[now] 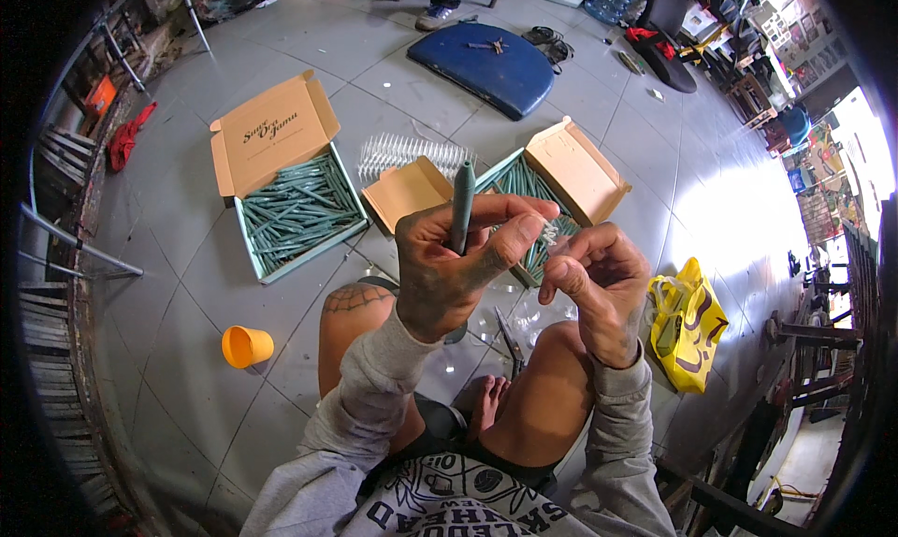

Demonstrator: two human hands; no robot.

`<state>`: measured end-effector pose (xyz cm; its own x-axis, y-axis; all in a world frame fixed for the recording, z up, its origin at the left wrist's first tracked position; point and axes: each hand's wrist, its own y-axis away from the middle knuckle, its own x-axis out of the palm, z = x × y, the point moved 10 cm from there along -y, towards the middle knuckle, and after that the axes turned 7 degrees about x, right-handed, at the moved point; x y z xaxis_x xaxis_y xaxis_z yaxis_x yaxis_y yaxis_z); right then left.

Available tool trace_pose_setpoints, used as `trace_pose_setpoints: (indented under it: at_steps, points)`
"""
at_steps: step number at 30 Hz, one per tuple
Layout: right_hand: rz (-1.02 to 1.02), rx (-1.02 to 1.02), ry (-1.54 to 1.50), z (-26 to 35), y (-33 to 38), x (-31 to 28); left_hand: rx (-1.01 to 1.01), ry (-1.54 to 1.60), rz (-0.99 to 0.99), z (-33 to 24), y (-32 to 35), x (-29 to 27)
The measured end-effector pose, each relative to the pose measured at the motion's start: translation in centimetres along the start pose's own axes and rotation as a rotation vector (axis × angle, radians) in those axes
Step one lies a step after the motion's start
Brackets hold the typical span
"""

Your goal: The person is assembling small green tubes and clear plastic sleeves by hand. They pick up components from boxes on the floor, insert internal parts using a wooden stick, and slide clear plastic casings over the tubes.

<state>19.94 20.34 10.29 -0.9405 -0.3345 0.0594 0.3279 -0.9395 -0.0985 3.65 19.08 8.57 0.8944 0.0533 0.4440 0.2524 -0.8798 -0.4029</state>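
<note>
Left hand (440, 275) gripping green stick (462, 205), grey tiled floor (187, 369)

1. Left hand (440, 275): back covered in dense dark tattoo work; grey knit sleeve with ribbed cuff.
2. Right hand (599, 284): matching grey sleeve at the wrist.
3. Left knee: web-pattern tattoo.
4. Torso: dark shirt with white printed graphics; dark shorts; bare feet.

Single head-worn fisheye view, looking steeply down and forward, close above the hands (524, 266), tiled floor (187, 350) receding toward 12 o'clock.
</note>
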Motion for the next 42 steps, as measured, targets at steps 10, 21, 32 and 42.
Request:
trace_pose_setpoints:
  at_steps: [10, 21, 32, 42]
  points:
    - [-0.137, -0.324, -0.188, 2.5, -0.5, -1.9, 0.019, -0.001, 0.089, 1.1, -0.4, 0.5]
    - [-0.261, -0.022, -0.438, 0.5, -1.3, 0.8, 0.143, -0.707, 0.592, 4.2, 4.5, 5.6]
    - [-0.354, -0.448, -0.805, 4.5, 1.5, -6.3, -0.625, 0.221, 0.458, 7.1, 6.8, 4.5]
    - [-0.313, -0.508, -0.623, 4.2, 4.8, -6.0, -0.585, 0.301, -0.053, 8.9, 7.0, 4.0]
